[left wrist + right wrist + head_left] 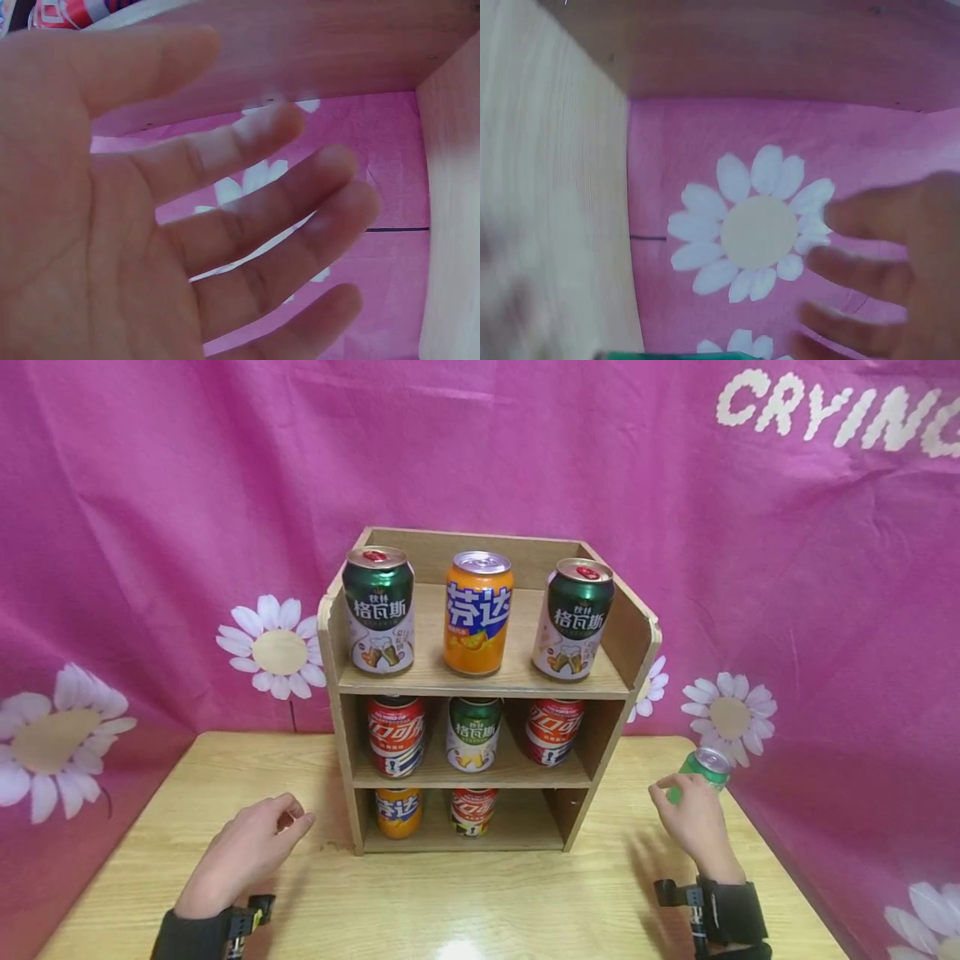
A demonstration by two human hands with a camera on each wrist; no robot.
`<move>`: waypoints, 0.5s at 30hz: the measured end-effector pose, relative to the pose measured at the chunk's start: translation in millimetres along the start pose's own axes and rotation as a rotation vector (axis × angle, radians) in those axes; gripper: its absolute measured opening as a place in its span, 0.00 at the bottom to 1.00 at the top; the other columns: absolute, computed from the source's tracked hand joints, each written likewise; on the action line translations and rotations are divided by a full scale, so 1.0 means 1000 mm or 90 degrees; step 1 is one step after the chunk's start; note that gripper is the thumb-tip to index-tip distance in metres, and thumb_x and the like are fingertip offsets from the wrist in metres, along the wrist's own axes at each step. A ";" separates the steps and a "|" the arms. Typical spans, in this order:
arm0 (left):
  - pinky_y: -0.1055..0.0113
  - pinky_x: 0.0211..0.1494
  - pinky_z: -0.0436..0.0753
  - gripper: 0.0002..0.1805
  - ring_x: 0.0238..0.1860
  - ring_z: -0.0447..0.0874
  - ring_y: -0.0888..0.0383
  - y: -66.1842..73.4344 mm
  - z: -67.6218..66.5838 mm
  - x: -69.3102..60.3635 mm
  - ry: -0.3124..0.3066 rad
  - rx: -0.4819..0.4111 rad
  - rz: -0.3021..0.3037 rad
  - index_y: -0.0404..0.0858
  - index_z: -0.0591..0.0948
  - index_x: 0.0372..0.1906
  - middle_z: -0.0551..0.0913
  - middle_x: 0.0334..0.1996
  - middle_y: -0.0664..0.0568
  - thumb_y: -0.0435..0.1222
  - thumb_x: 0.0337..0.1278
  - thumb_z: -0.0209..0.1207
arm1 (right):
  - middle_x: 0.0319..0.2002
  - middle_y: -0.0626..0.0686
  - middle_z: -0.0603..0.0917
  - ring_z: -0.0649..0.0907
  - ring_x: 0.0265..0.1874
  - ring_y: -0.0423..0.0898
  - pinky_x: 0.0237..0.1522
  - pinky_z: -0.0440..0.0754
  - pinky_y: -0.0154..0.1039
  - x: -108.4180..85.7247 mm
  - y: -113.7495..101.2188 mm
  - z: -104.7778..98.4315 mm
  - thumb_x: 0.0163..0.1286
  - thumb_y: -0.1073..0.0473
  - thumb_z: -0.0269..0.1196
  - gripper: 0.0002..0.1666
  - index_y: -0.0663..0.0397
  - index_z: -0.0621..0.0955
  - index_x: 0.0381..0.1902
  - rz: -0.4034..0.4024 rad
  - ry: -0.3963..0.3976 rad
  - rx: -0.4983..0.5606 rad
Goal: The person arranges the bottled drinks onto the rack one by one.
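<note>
My left hand [251,847] hovers over the table to the left of a wooden shelf [480,687]. Its fingers are loosely bent and spread in the left wrist view, holding nothing. On the right side, my right hand [693,818] is in front of a green can [712,762] and partly hides it. The right wrist view shows the fingers [866,274] apart and a green edge [679,355] at the bottom, with nothing gripped. On the top shelf stand a green-and-white can [379,610], an orange can [478,614] and another green-and-white can [573,620].
The middle level has a red can [396,735], a green-and-white can [474,735] and another red can [553,732]. Below stand an orange can [398,812] and a red can [473,811]. A pink flowered cloth [187,485] hangs behind the table [450,902].
</note>
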State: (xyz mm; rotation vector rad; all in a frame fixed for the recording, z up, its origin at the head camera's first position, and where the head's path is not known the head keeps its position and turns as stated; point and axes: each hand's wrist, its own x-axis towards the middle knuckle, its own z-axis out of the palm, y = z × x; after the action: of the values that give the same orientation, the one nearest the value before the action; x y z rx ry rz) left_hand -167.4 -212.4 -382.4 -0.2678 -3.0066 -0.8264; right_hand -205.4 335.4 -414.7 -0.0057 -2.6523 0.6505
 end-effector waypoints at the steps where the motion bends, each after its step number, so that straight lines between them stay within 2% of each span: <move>1: 0.56 0.32 0.75 0.12 0.34 0.78 0.54 -0.002 0.000 0.000 0.003 0.003 -0.008 0.40 0.78 0.36 0.81 0.32 0.50 0.45 0.62 0.56 | 0.47 0.75 0.74 0.71 0.47 0.72 0.45 0.68 0.65 0.003 0.001 0.000 0.66 0.58 0.60 0.17 0.70 0.79 0.41 0.005 0.027 -0.011; 3: 0.55 0.32 0.75 0.12 0.35 0.79 0.52 -0.005 0.001 0.001 0.011 0.008 -0.013 0.40 0.78 0.36 0.81 0.33 0.49 0.46 0.62 0.56 | 0.50 0.77 0.69 0.66 0.50 0.74 0.45 0.64 0.68 0.012 0.005 -0.001 0.64 0.58 0.60 0.20 0.71 0.76 0.46 0.025 0.068 -0.034; 5: 0.55 0.32 0.75 0.13 0.35 0.79 0.52 -0.007 0.001 0.001 0.010 0.010 -0.019 0.39 0.79 0.37 0.81 0.33 0.49 0.46 0.62 0.56 | 0.54 0.80 0.62 0.60 0.54 0.77 0.46 0.59 0.71 0.022 0.012 -0.002 0.63 0.57 0.60 0.26 0.72 0.72 0.52 0.066 0.078 -0.061; 9: 0.55 0.33 0.76 0.14 0.35 0.79 0.51 -0.008 0.001 0.002 0.002 0.006 -0.021 0.38 0.79 0.38 0.81 0.33 0.49 0.46 0.63 0.56 | 0.59 0.84 0.50 0.48 0.60 0.80 0.49 0.52 0.75 0.039 0.029 -0.001 0.63 0.52 0.59 0.37 0.74 0.61 0.59 0.182 0.039 -0.096; 11: 0.54 0.33 0.76 0.15 0.35 0.79 0.51 -0.008 0.001 0.004 -0.003 0.002 -0.019 0.38 0.79 0.38 0.81 0.33 0.49 0.46 0.63 0.56 | 0.59 0.84 0.48 0.48 0.60 0.81 0.50 0.52 0.75 0.046 0.037 0.000 0.63 0.50 0.58 0.40 0.75 0.58 0.60 0.240 0.034 -0.093; 15: 0.54 0.34 0.76 0.15 0.36 0.80 0.51 -0.009 0.003 0.006 -0.010 0.000 -0.020 0.38 0.79 0.39 0.81 0.33 0.49 0.47 0.63 0.55 | 0.56 0.83 0.53 0.57 0.55 0.80 0.48 0.59 0.74 0.054 0.052 0.006 0.63 0.48 0.57 0.44 0.75 0.56 0.63 0.323 0.018 -0.078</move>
State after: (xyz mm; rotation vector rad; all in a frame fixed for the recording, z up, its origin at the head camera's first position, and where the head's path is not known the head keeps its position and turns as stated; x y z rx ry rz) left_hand -174.7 -217.8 -388.8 -0.2282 -3.0335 -0.8303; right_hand -261.7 384.1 -422.1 -0.7344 -2.6677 0.6270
